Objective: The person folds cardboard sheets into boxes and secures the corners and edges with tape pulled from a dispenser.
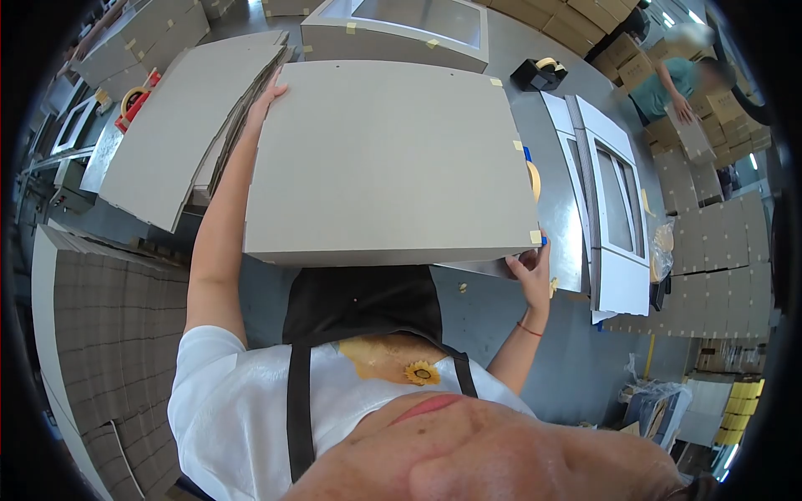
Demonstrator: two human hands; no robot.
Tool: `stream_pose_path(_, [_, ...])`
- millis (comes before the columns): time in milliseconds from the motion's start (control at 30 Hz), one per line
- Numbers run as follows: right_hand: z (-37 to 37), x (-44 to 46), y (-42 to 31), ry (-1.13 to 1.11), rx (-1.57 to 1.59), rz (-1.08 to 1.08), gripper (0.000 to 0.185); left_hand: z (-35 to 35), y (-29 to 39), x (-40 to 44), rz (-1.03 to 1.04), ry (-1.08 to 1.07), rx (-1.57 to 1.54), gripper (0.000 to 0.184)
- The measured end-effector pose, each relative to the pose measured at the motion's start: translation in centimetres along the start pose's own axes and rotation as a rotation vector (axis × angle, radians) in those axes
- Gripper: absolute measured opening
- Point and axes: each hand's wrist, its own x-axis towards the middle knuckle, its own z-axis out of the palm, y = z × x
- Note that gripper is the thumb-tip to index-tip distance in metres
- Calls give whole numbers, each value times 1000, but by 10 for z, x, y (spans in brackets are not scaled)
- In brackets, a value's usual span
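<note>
A large flat grey cardboard box (388,159) lies in front of my body, with pieces of yellowish tape along its right edge. My left hand (269,93) is at the box's far left edge, its fingers partly hidden between the box and a stack of grey cardboard sheets (188,117). At the near right corner, my right hand (532,269) touches the box beside a small blue item (544,241), thumb and fingers apart. A tape roll (534,180) shows partly at the box's right side.
White framed panels (618,200) stand to the right on the metal table (561,209). A black tape dispenser (539,75) sits beyond the box. Another box with a window (393,42) lies behind. A co-worker (668,92) is at the upper right among cartons.
</note>
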Motion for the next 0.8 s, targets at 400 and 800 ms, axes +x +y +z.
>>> stream_pose_path(400, [-35,25,28,50,-192,-107,39,-17,-11,14,-25,-21,51,68])
stream_pose_path(800, [-117,57,22,20,-349,-39,41,34,-2,2,-67,-17,35,69])
